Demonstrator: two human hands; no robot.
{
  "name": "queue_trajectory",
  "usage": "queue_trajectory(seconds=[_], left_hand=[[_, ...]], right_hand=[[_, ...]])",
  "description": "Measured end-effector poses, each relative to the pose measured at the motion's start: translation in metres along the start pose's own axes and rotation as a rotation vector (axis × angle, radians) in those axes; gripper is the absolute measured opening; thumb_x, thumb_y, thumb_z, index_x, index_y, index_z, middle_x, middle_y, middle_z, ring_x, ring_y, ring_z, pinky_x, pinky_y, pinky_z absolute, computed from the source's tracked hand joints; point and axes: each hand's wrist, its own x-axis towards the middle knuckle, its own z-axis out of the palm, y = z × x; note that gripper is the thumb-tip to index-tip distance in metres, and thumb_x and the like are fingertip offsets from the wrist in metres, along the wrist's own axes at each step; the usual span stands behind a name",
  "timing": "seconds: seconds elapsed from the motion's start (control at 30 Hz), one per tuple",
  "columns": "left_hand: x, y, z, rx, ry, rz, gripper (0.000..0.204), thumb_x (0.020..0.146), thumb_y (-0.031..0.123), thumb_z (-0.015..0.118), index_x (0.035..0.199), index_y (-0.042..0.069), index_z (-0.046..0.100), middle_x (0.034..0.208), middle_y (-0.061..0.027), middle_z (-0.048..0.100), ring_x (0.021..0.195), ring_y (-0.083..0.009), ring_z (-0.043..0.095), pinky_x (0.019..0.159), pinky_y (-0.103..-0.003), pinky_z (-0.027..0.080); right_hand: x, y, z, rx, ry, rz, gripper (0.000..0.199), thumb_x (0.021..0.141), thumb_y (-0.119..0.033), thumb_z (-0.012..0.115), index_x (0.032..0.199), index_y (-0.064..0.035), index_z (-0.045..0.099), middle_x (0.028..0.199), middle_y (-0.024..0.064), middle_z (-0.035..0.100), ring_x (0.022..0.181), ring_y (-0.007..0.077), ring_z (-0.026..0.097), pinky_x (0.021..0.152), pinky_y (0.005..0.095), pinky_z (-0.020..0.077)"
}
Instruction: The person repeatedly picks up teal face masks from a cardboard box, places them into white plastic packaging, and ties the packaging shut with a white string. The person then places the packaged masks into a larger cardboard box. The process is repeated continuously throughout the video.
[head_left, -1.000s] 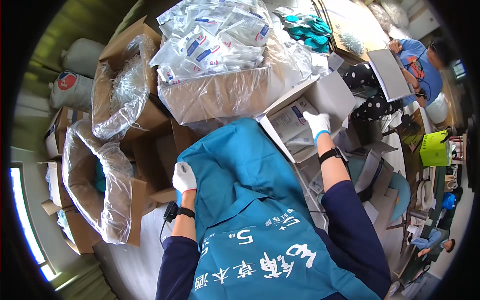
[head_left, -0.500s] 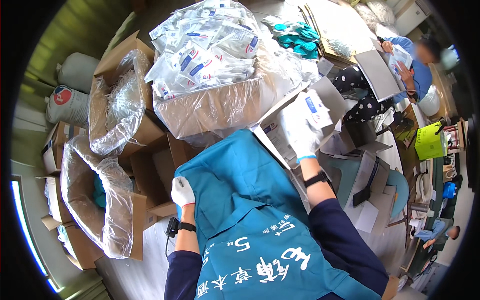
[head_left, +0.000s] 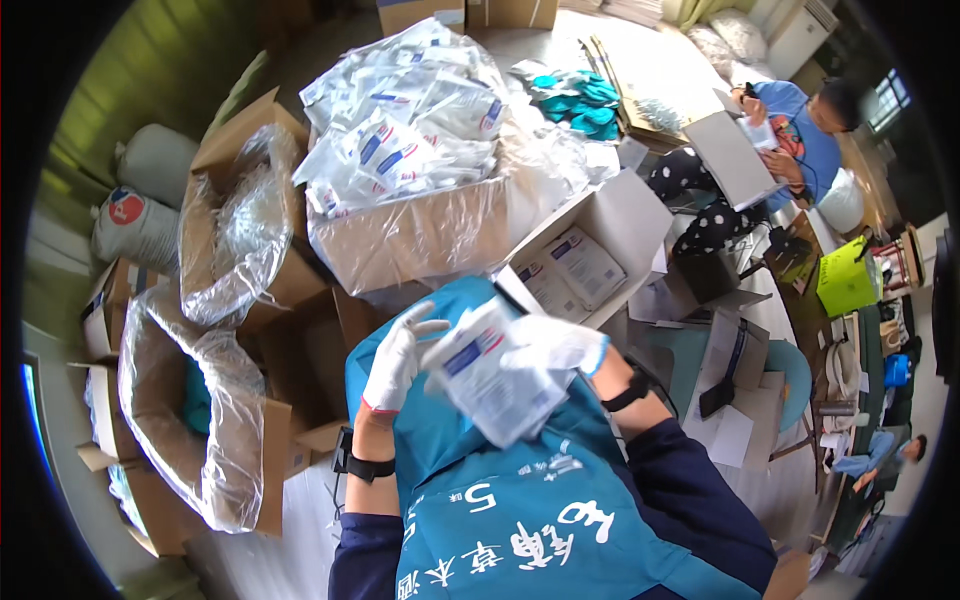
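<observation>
Several flat white packets with blue and red print [head_left: 492, 375] are in my right hand [head_left: 557, 345], in front of my teal apron [head_left: 560, 500]. That hand wears a white glove and is slightly blurred. My left hand [head_left: 396, 360], gloved too, is just left of the packets, fingers spread and apart from them. Beyond my right hand stands a grey-white carton [head_left: 632, 225] with more such packets [head_left: 585, 268] lying inside. A large plastic-lined box [head_left: 420, 232] ahead is heaped with similar loose packets [head_left: 400, 130].
At left are a lined carton of clear shreds [head_left: 245, 205] and another plastic-lined carton [head_left: 150, 390]. Teal cloth items [head_left: 580, 100] lie at the back. A seated person [head_left: 810, 140] handles a white item at far right, near a teal chair [head_left: 785, 390].
My right hand has come back from the grey-white carton to my lap, carrying packets. My left hand has risen from the apron's left edge toward them and opened.
</observation>
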Motion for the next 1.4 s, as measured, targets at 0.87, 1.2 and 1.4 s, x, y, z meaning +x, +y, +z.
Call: queue_trajectory(seconds=[0.87, 1.2, 1.4], left_hand=[[-0.073, -0.022, 0.010, 0.174, 0.428, -0.076, 0.016, 0.092, 0.009, 0.071, 0.103, -0.002, 0.066, 0.091, -0.0042, 0.069, 0.078, -0.0066, 0.062, 0.071, -0.022, 0.051], [-0.055, 0.006, 0.006, 0.321, 0.460, 0.110, 0.013, 0.093, 0.008, 0.071, 0.100, -0.003, 0.069, 0.084, -0.0006, 0.068, 0.073, -0.0057, 0.060, 0.068, -0.021, 0.050], [-0.056, -0.007, 0.012, 0.567, 0.577, 0.240, 0.012, 0.090, 0.006, 0.072, 0.098, -0.002, 0.069, 0.084, -0.0036, 0.069, 0.075, -0.0075, 0.060, 0.070, -0.024, 0.050]], right_hand=[[-0.009, 0.004, 0.053, 0.007, 0.139, -0.028, 0.026, 0.093, -0.027, 0.060, 0.095, -0.0042, 0.071, 0.089, 0.0158, 0.069, 0.084, 0.0329, 0.066, 0.076, 0.0396, 0.0518], [0.035, -0.016, 0.028, -0.204, 0.420, -0.277, 0.011, 0.091, -0.018, 0.060, 0.096, -0.0113, 0.067, 0.090, 0.0102, 0.067, 0.082, 0.0311, 0.065, 0.076, 0.0415, 0.0514], [0.045, -0.054, 0.043, -0.445, 0.593, -0.438, 0.015, 0.082, -0.015, 0.067, 0.097, -0.0138, 0.068, 0.103, 0.0058, 0.066, 0.098, 0.0278, 0.062, 0.090, 0.0415, 0.0468]])
